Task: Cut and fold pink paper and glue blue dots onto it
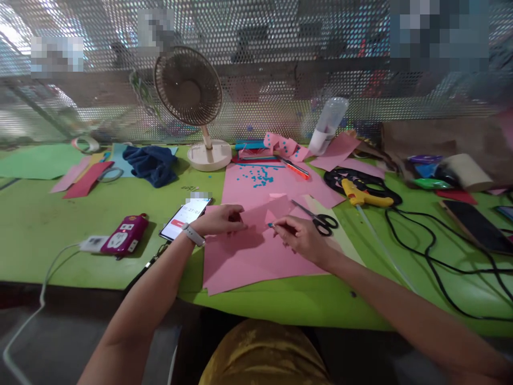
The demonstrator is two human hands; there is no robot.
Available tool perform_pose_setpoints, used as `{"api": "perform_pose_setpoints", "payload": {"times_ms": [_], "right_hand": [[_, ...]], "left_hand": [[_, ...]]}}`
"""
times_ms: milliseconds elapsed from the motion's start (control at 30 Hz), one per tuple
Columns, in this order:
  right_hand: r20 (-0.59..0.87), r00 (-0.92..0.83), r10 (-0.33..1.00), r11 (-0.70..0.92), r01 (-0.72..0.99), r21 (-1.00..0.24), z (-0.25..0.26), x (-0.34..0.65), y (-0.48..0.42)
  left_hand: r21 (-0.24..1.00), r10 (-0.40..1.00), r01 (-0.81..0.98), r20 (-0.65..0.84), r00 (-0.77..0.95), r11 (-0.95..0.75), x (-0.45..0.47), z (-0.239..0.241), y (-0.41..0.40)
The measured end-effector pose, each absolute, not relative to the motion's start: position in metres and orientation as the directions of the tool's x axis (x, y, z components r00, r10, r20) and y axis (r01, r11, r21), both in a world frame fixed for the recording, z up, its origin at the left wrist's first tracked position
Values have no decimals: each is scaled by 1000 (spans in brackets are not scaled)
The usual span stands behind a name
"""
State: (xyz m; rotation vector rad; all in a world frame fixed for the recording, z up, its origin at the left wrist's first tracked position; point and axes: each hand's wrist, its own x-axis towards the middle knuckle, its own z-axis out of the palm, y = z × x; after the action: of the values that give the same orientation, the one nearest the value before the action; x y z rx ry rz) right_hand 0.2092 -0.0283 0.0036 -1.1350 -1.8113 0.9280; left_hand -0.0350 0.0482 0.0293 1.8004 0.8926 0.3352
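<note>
My left hand [220,220] is closed on the edge of a small folded pink paper piece [266,209] and holds it over a large pink paper sheet [248,256] on the green table [40,224]. My right hand [300,235] pinches a thin blue-tipped tool [274,225], its tip touching the pink piece. Black-handled scissors [318,219] lie just right of my right hand. Small blue paper dots [258,176] are scattered on another pink sheet behind.
A phone [185,218] with a lit screen lies left of my left hand, by a pink power strip [124,235]. A desk fan [192,101], blue cloth [150,163], yellow glue gun [364,197], black cables [433,251], orange cutter [296,168] and tape rolls surround the work area.
</note>
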Motion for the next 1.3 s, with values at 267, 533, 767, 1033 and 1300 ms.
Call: {"api": "perform_pose_setpoints", "payload": {"times_ms": [267,533,767,1033,1300], "right_hand": [[237,-348,907,363,360,-859,10,197,-31],[105,-300,948,186,256,-948,7,195,-30],[-12,-259,966,25,139,-990,7,192,-30],[-77,-226,971,-66,56,-996,4,190,-28],[-96,-220,971,-91,31,-995,3,189,-29]], "left_hand": [[952,619,279,-143,773,-128,-17,27,31],[985,637,174,-135,759,2,-11,14,32],[995,659,96,-82,747,14,-7,6,31],[998,660,61,-48,749,4,-5,-1,31],[994,670,91,-22,742,-68,-4,-1,29]]}}
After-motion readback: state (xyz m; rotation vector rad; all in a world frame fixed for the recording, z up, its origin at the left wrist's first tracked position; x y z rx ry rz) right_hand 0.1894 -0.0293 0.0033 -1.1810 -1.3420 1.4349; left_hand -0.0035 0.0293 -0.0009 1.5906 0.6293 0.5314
